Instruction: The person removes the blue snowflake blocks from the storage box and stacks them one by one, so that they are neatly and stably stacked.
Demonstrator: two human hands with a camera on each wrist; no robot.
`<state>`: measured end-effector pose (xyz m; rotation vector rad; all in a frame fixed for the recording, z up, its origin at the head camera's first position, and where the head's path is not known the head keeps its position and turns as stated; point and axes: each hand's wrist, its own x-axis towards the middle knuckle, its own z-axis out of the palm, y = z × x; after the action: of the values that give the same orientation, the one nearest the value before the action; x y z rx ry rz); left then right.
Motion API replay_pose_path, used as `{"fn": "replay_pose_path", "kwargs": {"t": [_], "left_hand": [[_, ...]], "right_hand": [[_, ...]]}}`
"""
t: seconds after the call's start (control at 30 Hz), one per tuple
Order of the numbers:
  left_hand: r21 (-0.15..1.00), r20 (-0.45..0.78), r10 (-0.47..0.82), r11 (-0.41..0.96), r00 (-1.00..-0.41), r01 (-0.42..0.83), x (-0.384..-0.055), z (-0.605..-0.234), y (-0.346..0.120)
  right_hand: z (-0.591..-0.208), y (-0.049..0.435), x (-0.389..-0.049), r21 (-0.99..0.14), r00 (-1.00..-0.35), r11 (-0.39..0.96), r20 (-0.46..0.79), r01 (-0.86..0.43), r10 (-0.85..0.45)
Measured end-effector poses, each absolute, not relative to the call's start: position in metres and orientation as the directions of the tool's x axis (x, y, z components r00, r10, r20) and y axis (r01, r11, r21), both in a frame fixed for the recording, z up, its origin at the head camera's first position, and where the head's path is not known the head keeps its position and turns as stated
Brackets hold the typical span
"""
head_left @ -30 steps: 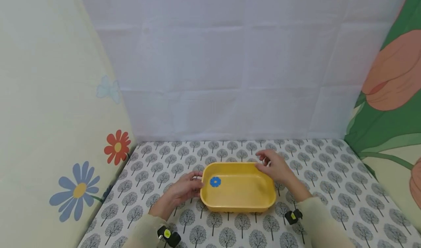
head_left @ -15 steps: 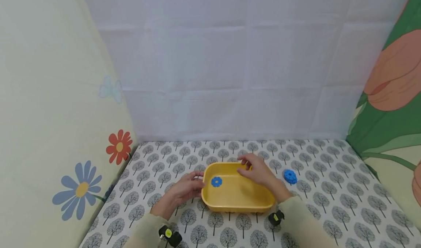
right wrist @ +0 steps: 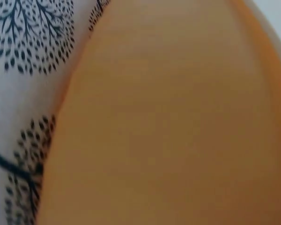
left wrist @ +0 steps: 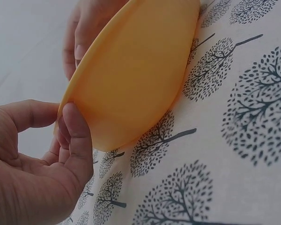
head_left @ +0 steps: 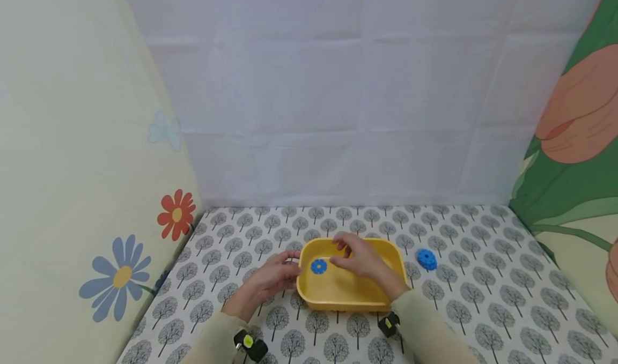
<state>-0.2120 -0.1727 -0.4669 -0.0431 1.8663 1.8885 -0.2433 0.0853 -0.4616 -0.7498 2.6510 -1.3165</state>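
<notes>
A yellow plastic basin [head_left: 347,294] stands on the cloth in the head view. One blue flower-shaped disc with notched edges [head_left: 318,266] lies on its floor, towards the left end. My left hand [head_left: 275,275] holds the basin's left rim; the left wrist view has its thumb and fingers close around the edge. Over the basin's interior hovers my right hand [head_left: 359,257], fingers loosely bent, nothing visible between them, thumb pointing towards the disc. The right wrist view is filled by the basin's outer wall [right wrist: 154,117], so the right fingers are hidden there.
Several blue discs in a small pile [head_left: 427,259] lie on the cloth right of the basin. The tree-print cloth [head_left: 487,299] covers the table, with a white sheet [head_left: 314,96] behind and floral panels on both sides.
My right hand has moved left from the basin's far right rim to above its inside, uncovering the blue pile at the right. My left hand has stayed at the left rim.
</notes>
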Motion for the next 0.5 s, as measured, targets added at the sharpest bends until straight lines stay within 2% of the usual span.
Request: {"fn": "replay_pose_path", "kwargs": {"t": [0.5], "left_hand": [[0.935, -0.348, 0.322, 0.052, -0.88, -0.351, -0.214, -0.47, -0.173]], "right_hand": [[-0.472, 0.062, -0.245, -0.748, -0.849, 0.554, 0.024, -0.366, -0.527]]}}
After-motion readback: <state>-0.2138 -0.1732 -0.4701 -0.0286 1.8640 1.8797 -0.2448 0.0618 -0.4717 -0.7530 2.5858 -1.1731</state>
